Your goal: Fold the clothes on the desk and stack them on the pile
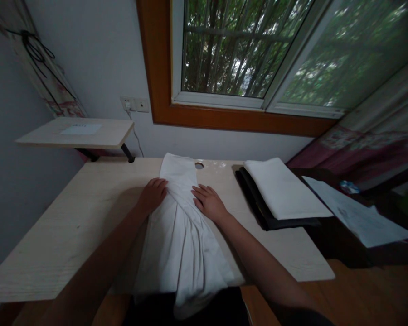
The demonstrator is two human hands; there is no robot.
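Note:
A long white cloth [187,235] lies on the table in front of me. Its far end is flat and narrow, while the near part spreads into loose folds and hangs over the front edge onto my lap. My left hand [152,195] rests at the cloth's left edge, slightly bent fingers touching it from above. Across from it, my right hand [209,202] lies along the right edge with its fingers stretched out and apart. Neither hand visibly grips the fabric. Creases run diagonally between the two hands.
On the table [71,217], a folded white cloth [287,188] lies on a dark folded cloth [255,203] at right. A raised shelf [112,136] with a paper label stands at back left. Printed paper [357,213] lies further right. A window [238,54] is behind.

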